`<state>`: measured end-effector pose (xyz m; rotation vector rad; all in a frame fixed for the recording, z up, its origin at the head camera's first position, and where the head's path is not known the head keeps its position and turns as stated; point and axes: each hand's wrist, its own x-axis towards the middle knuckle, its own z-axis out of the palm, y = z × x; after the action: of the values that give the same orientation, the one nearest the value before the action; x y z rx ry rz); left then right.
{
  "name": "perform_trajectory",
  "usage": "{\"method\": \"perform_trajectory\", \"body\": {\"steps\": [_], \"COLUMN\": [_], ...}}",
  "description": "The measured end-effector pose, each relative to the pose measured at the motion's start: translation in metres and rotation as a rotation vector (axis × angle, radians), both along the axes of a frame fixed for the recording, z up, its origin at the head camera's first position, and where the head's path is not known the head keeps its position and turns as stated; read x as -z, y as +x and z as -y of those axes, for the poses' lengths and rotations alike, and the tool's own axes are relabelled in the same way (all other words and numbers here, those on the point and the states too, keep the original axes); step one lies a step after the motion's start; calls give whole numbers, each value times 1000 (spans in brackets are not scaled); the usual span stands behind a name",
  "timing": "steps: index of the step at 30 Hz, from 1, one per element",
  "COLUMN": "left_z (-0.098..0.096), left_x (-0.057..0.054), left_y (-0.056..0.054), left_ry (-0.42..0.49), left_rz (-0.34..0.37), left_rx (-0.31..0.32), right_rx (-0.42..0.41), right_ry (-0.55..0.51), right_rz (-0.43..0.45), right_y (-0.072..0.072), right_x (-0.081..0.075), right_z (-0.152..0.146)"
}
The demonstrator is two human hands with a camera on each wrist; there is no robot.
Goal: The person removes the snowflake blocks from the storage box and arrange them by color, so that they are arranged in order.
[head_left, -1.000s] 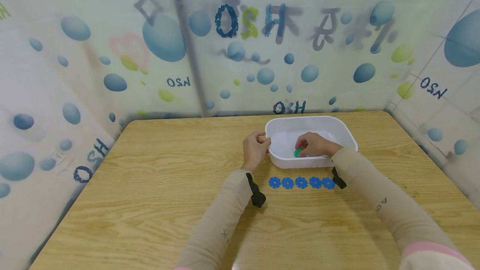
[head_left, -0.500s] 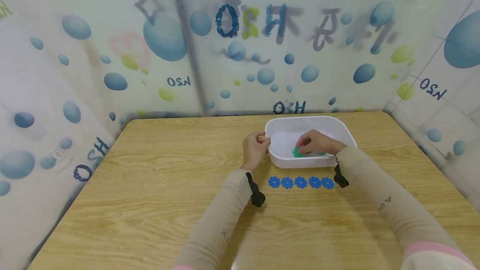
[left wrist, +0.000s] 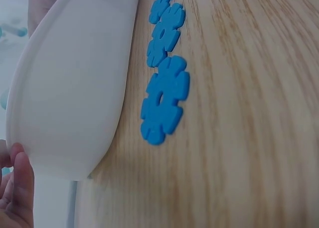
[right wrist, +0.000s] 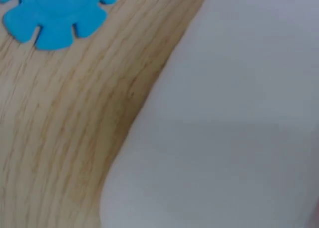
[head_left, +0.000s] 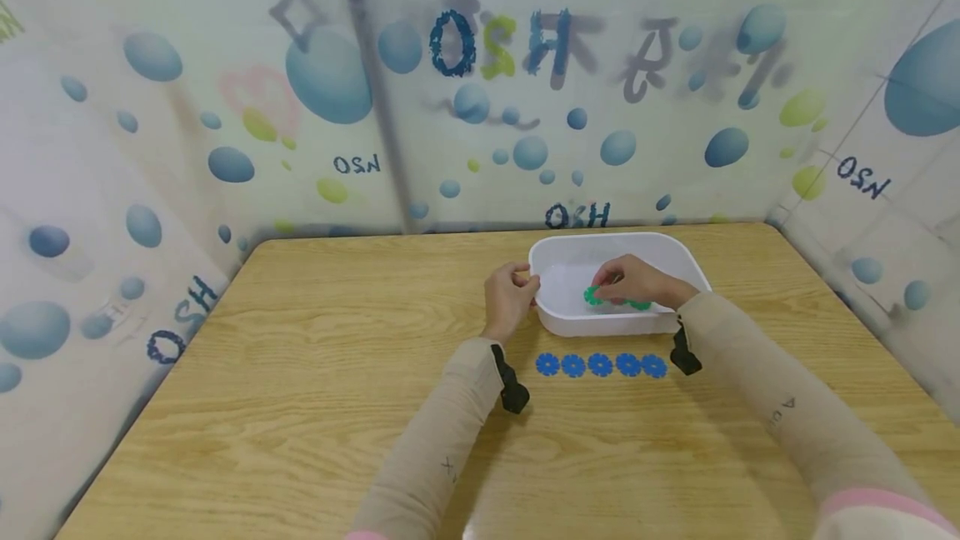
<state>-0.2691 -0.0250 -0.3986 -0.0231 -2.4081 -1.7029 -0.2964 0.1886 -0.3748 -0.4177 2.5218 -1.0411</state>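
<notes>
Left hand (head_left: pixel 508 302) pinches the white basin (head_left: pixel 600 326) near the far edge of the tabletop (head_left: pixel 300 373); right hand (head_left: pixel 637 282), pinching a green disc (head_left: pixel 591 296), has risen slightly, apparently lifting it free

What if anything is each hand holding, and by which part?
The right hand pinches a green piece by its right edge in the head view; the left hand grips the white tub by its rim at the left end.
</notes>
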Motion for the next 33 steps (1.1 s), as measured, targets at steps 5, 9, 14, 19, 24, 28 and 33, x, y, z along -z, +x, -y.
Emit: {"method": "perform_trajectory", "body": {"steps": [5,9,14,19,24,28,33], "left_z": [-1,-2,-1,1,0,0,0], "left_x": [0,0,0,-1,1,1,0], "left_y": [0,1,1,1,1,0,-1], "left_ry": [-12,-13,-3,2,-3,-7,-7], "left_rz": [2,16,30,25,23,25,23], "left_rx": [14,9,5,-1,-2,-3,-3], "right_rx": [22,11,-35,-73,-160,-247,-312], "right_ry": [-89,-134,-153,-201,-266,-291,-253], "right_rz": [-20,-65,-142,-172,-154,-139,-119], "right_y": [8,17,28,39,55,68,80], "right_x": [-7,-12,-19,-26,-27,-21,-12], "right_z": [-2,-2,1,7,11,16,24]}}
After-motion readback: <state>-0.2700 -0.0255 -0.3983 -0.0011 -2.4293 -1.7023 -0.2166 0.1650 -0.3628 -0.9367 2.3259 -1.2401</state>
